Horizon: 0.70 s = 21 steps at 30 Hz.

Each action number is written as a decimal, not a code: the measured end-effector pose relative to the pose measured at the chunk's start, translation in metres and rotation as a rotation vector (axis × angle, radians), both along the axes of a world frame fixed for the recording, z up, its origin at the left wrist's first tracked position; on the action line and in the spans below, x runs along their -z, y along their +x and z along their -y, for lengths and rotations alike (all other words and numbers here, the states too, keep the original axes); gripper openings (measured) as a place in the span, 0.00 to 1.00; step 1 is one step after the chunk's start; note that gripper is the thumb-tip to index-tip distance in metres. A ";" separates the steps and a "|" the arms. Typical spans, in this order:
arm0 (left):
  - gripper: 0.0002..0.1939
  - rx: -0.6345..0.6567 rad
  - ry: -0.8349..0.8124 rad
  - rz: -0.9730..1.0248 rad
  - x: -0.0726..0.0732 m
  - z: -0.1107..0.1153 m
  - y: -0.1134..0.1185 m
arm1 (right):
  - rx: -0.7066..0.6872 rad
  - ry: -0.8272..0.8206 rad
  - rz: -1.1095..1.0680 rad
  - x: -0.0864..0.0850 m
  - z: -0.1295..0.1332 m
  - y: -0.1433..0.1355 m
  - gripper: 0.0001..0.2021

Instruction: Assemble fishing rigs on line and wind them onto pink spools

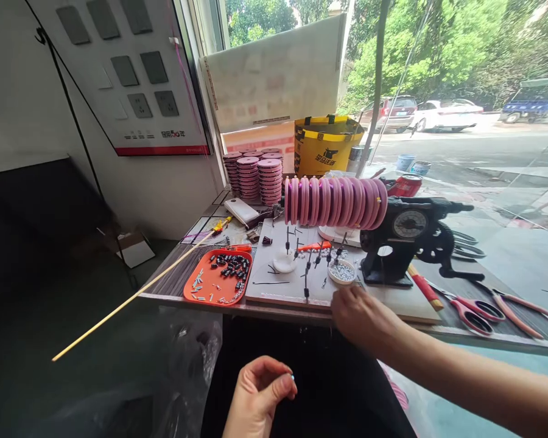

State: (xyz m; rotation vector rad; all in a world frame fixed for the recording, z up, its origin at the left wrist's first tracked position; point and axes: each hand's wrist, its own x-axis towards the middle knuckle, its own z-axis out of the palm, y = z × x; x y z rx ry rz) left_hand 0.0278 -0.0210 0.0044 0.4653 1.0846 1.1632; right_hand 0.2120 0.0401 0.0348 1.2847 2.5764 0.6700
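Note:
My left hand [261,392] is over my lap, thumb and forefinger pinched on a tiny pale blue piece [293,377]. At the front edge of the white board [274,292], my right hand [357,313] is closed, just below a small round dish [342,272] of silvery beads; what its fingers hold, if anything, is hidden. Several black pieces on thin upright pins [306,292] stand on the board. Above them, a row of pink spools [335,202] is mounted on a black hand-cranked machine [408,225]. An orange tray [201,294] with black and silvery small parts lies left of the board.
Scissors [477,313] and pliers [520,313] lie at the right. Stacked pink spools [270,182], a yellow bag [324,146] and a white phone-like object [241,211] are behind. A long thin stick [132,298] juts past the table's left edge. A red can [406,185] stands behind the machine.

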 end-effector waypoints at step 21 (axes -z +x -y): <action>0.13 -0.061 0.013 0.130 0.001 0.000 -0.006 | 0.222 -0.085 -0.979 -0.018 0.001 0.018 0.08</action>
